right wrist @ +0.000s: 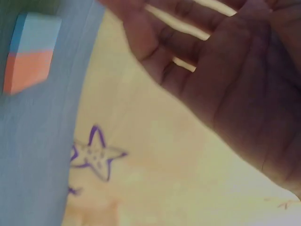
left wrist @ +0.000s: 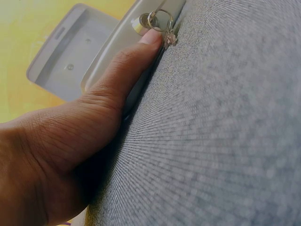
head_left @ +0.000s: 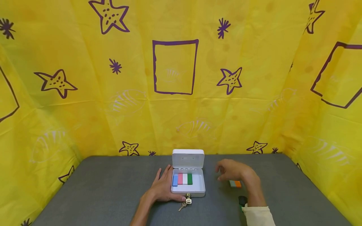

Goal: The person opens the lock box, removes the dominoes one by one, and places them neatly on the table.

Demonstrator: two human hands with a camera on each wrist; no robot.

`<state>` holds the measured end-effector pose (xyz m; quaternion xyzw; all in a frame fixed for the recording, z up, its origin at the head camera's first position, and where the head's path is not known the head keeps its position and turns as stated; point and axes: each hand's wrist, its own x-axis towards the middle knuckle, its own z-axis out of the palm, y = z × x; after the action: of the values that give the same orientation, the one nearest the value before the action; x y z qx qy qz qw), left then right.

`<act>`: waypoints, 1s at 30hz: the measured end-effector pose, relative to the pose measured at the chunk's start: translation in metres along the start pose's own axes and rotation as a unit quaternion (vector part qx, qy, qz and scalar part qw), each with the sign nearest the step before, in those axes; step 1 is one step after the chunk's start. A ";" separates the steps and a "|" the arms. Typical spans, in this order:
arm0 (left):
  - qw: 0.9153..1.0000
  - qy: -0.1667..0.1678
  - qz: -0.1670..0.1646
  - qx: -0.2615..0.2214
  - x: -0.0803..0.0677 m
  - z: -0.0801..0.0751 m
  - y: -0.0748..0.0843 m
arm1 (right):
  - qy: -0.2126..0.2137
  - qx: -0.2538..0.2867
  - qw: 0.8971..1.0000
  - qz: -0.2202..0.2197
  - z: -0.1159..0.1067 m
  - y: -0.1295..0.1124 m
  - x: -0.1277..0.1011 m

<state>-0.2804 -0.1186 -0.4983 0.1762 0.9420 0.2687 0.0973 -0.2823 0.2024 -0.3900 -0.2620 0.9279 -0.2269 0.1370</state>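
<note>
A white metal cash box stands with its lid raised. Inside it, blue, pink, white and green blocks lie side by side at the left. My left hand rests along the box's left side, fingers extended, the thumb across the front next to the lock. Keys hang from that lock on a ring. My right hand is held right of the box with loosely bent fingers and nothing seen in them. Below it lie light teal and orange blocks, partly covered by the hand in the head view.
A small black and green object lies beside the right wrist, partly hidden by the sleeve. The grey tabletop runs back to a yellow curtain printed with starfish, which also closes off both sides.
</note>
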 end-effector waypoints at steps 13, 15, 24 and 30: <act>1.000 0.006 0.018 0.011 -0.002 0.000 -0.001 | 0.044 -0.019 0.995 -0.093 0.036 -0.057 0.048; 1.000 0.008 0.022 0.009 -0.002 0.000 -0.001 | 0.066 -0.020 0.994 -0.080 0.043 -0.061 0.051; 1.000 0.012 0.015 0.009 -0.003 0.000 0.004 | 0.123 -0.036 0.992 0.017 0.070 -0.069 0.060; 0.999 0.018 0.028 0.003 -0.002 0.002 0.000 | 0.163 -0.068 0.983 0.054 0.082 -0.075 0.061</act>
<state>-0.2780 -0.1186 -0.5000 0.1979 0.9391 0.2714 0.0719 -0.2705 0.0830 -0.4319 -0.1795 0.9638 -0.1957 -0.0225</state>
